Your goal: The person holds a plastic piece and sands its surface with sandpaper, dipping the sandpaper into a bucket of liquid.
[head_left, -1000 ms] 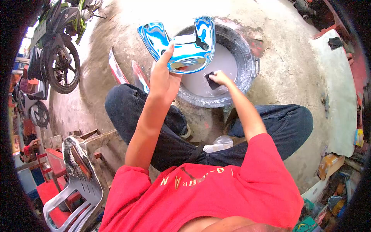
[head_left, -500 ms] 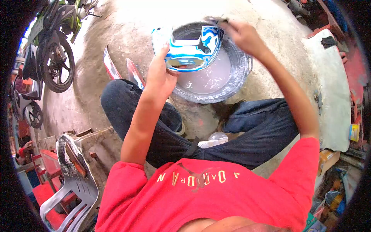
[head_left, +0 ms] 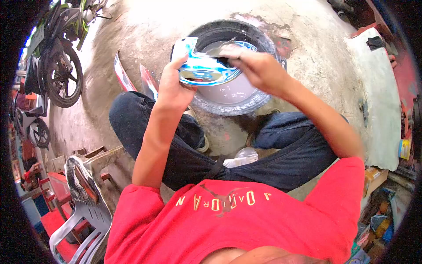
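Observation:
My left hand (head_left: 173, 88) grips the left end of a blue-and-white swirled plastic motorcycle panel (head_left: 204, 65), which has a notch at the top and an oval slot. It is held above a round black tub (head_left: 233, 109) of cloudy grey water. My right hand (head_left: 266, 72) is over the panel's right part, fingers closed and pressed to its surface. A thin dark grey sheet (head_left: 227, 43), looking like sandpaper, shows at those fingertips, slightly blurred. The right hand hides much of the panel's right end.
Two red-and-white panels (head_left: 148, 82) lean to the left, beyond my knee. Parked motorcycles (head_left: 65, 72) stand farther left. A grey plastic chair (head_left: 90, 215) is at lower left, and a pale slab (head_left: 380, 105) lies along the right. A clear plastic container (head_left: 247, 155) sits between my legs.
My right hand has swung down and left from beyond the tub's upper right edge onto the panel. The panel has shifted slightly and tilted in my left hand.

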Demonstrator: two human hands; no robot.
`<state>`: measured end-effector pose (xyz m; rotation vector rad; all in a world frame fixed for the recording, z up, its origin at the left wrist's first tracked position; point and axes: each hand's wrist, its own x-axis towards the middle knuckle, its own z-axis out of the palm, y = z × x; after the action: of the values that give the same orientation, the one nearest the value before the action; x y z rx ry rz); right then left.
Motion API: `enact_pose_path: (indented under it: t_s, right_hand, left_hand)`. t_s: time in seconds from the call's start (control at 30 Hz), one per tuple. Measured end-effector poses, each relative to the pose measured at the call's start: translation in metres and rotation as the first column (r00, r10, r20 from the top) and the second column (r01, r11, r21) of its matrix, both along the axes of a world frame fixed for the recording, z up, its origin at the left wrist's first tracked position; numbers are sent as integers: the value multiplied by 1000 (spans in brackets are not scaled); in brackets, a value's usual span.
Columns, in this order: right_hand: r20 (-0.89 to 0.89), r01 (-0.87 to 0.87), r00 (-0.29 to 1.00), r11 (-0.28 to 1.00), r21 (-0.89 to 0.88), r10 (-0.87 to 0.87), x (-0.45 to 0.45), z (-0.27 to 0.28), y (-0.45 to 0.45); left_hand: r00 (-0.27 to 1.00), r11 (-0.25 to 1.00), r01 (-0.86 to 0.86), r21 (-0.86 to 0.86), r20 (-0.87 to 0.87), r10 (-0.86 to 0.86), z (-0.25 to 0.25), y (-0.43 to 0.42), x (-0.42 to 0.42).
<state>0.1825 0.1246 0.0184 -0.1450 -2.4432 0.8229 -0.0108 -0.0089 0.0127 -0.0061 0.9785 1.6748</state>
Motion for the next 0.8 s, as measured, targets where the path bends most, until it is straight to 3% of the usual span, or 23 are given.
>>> enact_pose_path:
  t_s: [0.03,0.1,0.17,0.2,0.3,0.37,0.43,0.5,0.53,0.57,0.63,0.7,0.77,0.8]
  right_hand:
    - [-62,-22,998,988,154,32,-1,3,-10]
    - [-122,-67,989,987,144,85,-2,-2,-6]
    - [65,43,997,998,36,-46,3,-9,19]
    - [168,181,969,983,13,-181,5,-1,26]
    - [343,314,896,948,-45,-280,5,13,18]
    - [-20,82,996,996,-33,-83,-3,0,-6]
    - [-109,-9,994,993,122,22,-5,7,-28]
    - [60,11,998,999,-32,-9,1,12,-15]
    - [44,82,996,997,-13,-81,-2,4,1]
    - [161,209,964,977,33,-211,4,4,17]
    - [247,299,921,953,54,-303,3,5,31]
    - [226,295,926,953,62,-301,4,9,7]
    - [48,78,996,997,6,-78,0,18,-30]
    - [-17,72,997,993,91,-71,-2,17,-39]
  left_hand:
    - [1000,1000,8,0,-2,-8,-4,1,-2]
    - [1000,1000,29,-7,-11,-29,-2,-1,-1]
    - [999,999,34,-21,-25,-35,2,-3,2]
    - [999,999,25,-33,-36,-26,4,-3,5]
    - [999,998,-6,-55,-40,4,11,-3,7]
    - [1000,999,-13,-39,-24,12,9,-3,4]
    - [1000,1000,13,-6,-6,-13,3,-3,-1]
    - [999,1000,13,-10,-34,-13,5,-4,3]
    - [999,1000,13,-8,-46,-13,8,-4,5]
    - [998,1000,18,-13,-58,-19,10,-5,5]
    - [996,999,28,-21,-80,-30,13,-6,6]
    - [998,1000,8,2,-60,-8,11,-4,3]
    - [999,1000,14,20,-40,-13,3,-6,-1]
    - [999,999,33,36,-32,-32,-1,-5,-4]
